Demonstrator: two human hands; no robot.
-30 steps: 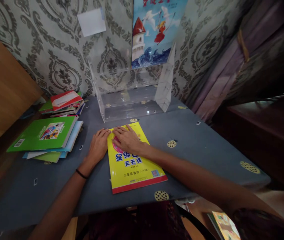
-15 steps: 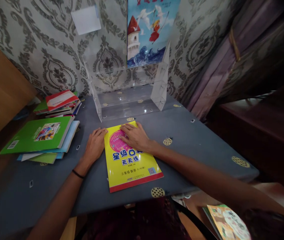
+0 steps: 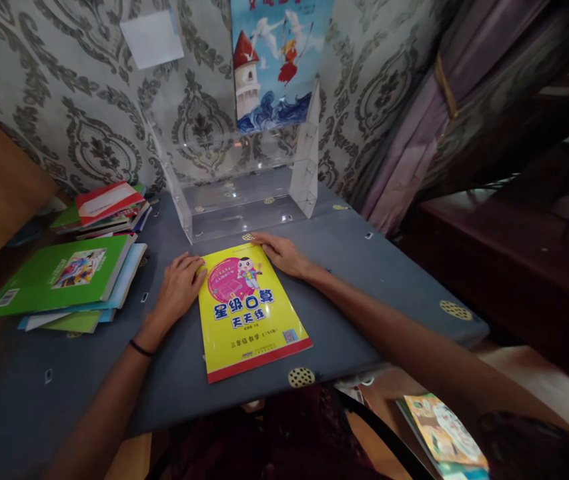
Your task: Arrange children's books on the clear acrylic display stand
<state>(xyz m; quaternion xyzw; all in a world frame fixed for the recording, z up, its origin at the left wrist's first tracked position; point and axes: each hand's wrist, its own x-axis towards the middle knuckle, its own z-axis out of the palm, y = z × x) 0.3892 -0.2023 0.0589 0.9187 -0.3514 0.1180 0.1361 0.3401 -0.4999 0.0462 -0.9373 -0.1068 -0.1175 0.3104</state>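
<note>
A yellow workbook (image 3: 254, 327) with a red bottom band lies closed and flat on the table, its cover facing up. My left hand (image 3: 180, 288) rests at its upper left edge, fingertips touching the corner, thumb along the side. At the top right corner of the cover is my right hand (image 3: 284, 255), its fingers stretched out toward the top edge. Neither hand wraps round the workbook.
Behind the workbook stands a clear acrylic rack (image 3: 244, 217). Piled books (image 3: 69, 273) lie at the left. The table (image 3: 354, 293) has a dark patterned cover. A picture book (image 3: 274, 73) is upright by the wall. More books (image 3: 444, 433) sit low at the right.
My right hand has slid off the middle of the cover to its upper right corner, uncovering the cartoon figure. My left hand stays at the left edge. The whole view has shifted slightly.
</note>
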